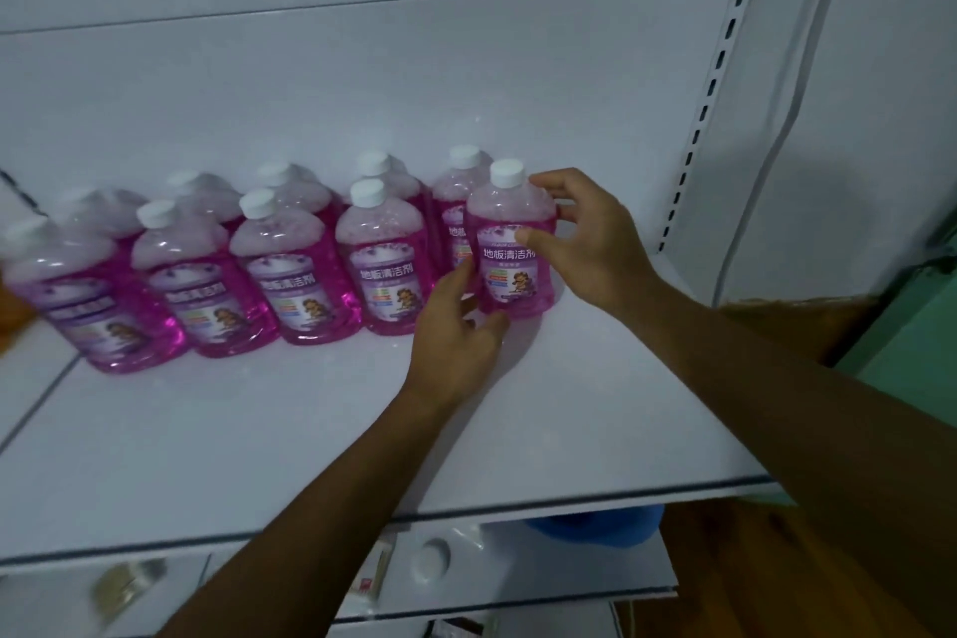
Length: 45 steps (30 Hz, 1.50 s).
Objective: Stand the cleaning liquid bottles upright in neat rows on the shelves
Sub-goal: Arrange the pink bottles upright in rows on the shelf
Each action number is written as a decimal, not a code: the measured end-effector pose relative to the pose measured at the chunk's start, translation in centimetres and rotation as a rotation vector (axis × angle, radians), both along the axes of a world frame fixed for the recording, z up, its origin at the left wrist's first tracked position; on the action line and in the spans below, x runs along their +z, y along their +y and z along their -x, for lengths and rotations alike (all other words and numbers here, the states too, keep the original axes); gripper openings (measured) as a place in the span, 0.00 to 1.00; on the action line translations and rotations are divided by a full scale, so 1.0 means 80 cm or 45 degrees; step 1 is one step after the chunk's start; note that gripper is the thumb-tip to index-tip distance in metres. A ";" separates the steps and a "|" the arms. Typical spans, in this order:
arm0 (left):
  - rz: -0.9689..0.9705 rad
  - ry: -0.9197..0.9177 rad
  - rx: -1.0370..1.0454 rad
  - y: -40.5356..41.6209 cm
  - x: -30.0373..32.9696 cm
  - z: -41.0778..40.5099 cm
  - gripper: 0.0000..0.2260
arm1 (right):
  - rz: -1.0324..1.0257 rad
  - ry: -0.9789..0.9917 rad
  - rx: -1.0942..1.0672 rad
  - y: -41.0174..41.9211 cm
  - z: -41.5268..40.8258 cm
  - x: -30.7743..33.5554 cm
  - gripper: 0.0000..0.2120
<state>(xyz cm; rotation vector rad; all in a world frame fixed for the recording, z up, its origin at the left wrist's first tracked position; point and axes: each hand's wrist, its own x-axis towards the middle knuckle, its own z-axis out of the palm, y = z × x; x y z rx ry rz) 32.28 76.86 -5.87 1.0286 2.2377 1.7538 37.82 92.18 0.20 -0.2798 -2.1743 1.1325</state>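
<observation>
1. The left hand [455, 321] sat at centre frame, fingers curled upward, its forearm rising from the bottom edge.
2. The right hand [585, 244] sat right of centre, thumb and fingers spread in a grasp, its forearm entering from the lower right.

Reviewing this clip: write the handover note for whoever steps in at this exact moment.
Left hand: grip low on the rightmost front bottle, at its left side and base.
Right hand: grip on the same bottle's right shoulder and label.
Bottle stands upright on the white shelf, at the right end of the front row.
Done: two rows of pink bottles upright, labels facing forward; the left end is blurred.
Left: square this bottle with its row and let go. Shelf space to the right is free.
</observation>
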 end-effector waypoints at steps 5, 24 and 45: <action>0.018 0.126 0.101 -0.030 0.001 0.009 0.24 | 0.046 -0.006 0.085 -0.020 0.022 -0.005 0.23; 0.276 0.368 0.220 -0.037 -0.007 0.012 0.25 | -0.140 -0.037 0.074 -0.021 0.029 -0.022 0.22; 0.409 0.276 0.052 -0.048 0.009 0.007 0.21 | -0.299 -0.067 0.026 -0.025 0.032 -0.032 0.27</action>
